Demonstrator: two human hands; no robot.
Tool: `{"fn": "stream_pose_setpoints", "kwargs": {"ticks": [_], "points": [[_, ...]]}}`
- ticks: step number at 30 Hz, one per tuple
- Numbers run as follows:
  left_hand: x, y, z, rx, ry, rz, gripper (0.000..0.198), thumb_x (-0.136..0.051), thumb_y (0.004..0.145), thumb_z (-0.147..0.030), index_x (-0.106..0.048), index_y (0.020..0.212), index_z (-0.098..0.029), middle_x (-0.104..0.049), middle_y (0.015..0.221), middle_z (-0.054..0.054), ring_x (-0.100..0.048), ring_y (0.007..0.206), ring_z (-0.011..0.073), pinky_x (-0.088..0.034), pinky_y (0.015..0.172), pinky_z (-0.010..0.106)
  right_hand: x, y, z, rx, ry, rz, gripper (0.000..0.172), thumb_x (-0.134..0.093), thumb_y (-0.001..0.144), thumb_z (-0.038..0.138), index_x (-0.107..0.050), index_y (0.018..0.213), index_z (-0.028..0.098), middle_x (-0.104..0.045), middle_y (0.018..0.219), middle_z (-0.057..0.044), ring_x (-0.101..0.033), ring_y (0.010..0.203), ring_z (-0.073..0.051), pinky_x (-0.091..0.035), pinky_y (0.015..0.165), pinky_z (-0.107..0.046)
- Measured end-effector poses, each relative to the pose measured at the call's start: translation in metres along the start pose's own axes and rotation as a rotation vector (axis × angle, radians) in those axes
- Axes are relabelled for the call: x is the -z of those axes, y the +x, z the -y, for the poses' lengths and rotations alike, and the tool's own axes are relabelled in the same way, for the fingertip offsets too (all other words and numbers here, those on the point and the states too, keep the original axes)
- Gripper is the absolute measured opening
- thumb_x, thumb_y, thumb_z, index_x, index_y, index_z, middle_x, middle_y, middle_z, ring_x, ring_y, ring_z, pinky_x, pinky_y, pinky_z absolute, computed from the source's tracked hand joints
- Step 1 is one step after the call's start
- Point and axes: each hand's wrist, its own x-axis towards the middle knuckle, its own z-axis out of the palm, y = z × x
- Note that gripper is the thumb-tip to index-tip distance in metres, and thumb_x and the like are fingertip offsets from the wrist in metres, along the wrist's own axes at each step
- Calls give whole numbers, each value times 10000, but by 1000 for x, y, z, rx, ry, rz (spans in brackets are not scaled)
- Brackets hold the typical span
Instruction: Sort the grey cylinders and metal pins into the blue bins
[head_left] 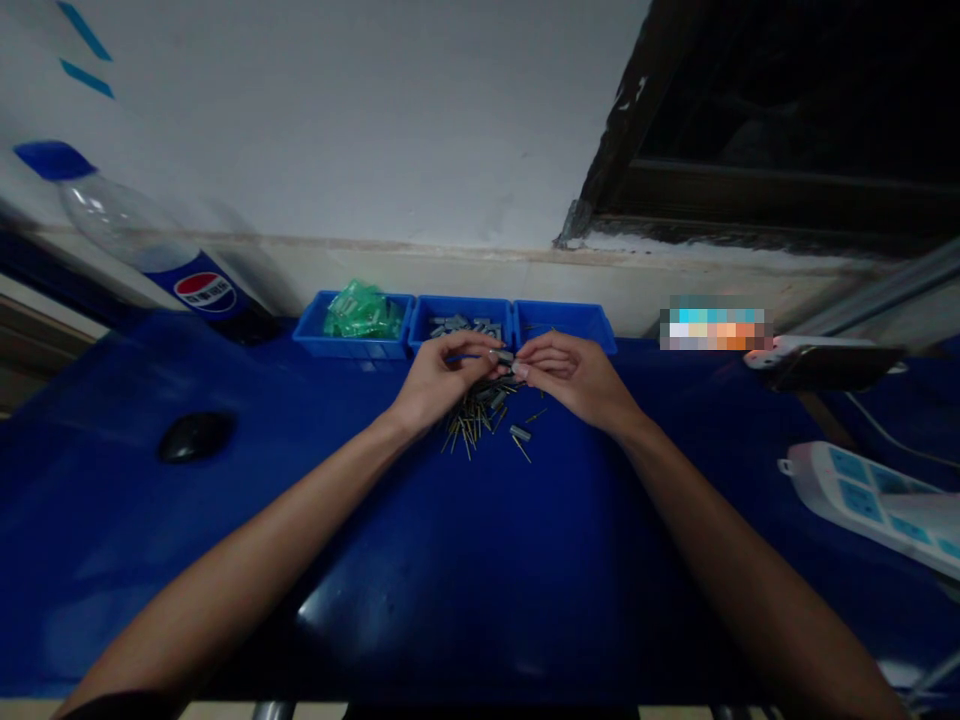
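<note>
My left hand (442, 380) and my right hand (571, 376) meet fingertip to fingertip above a pile of small brass pins and grey metal sleeves (480, 418) on the blue table (465, 560). Both pinch a small grey metal piece (504, 356) between them. A loose grey sleeve (520, 433) lies just right of the pile. Behind my hands stand three blue bins: the left bin (315, 340) holds green plastic bags, the middle bin (459, 312) holds grey metal parts, and what the right bin (570, 318) holds is hidden.
A clear soda bottle (150, 250) with a blue cap lies at the back left. A black mouse (195, 436) sits at the left. At the right are a white power strip (870, 498) and a phone on a stand (825, 366).
</note>
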Motion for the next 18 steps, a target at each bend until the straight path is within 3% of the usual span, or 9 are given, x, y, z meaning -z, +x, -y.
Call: {"fn": "stream_pose_setpoints", "kwargs": {"ticks": [5,9,13,15,18], "points": [[6,6,4,-84,-7,-184,191,-829,784,-234,-769,950,-159,-793,981,66,-771,937,210,-587,1025,440,3,1,-7,-24,-148,28,164,-777,834,339,-719,929,218,-794,957,-69,-768,865,-228,-630,847,-423],[10,10,5,-152,41,-261,178,-804,815,-265,-783,967,-174,-783,1106,80,-747,1036,230,-549,1083,480,8,1,-8,9,-310,59,145,-742,852,319,-737,950,212,-798,953,-73,-759,847,-226,-616,784,-393],[13,10,2,-191,99,-258,145,-757,847,-261,-787,958,-173,-749,1237,101,-715,1138,241,-548,1085,455,16,-2,-4,46,-459,185,129,-763,834,298,-753,926,207,-761,808,-33,-710,724,-188,-556,657,-332],[13,9,0,-207,135,-227,128,-740,857,-257,-785,936,-167,-759,1203,101,-703,1157,240,-554,1070,435,19,-4,-2,43,-468,291,137,-794,804,282,-760,914,209,-734,754,-10,-679,681,-172,-534,636,-318],[11,7,-4,-202,188,-175,119,-710,871,-252,-774,920,-163,-784,1074,86,-727,1033,216,-586,991,406,21,-8,-1,65,-472,434,189,-831,779,305,-771,934,215,-741,791,-11,-667,701,-173,-535,659,-321]]}}
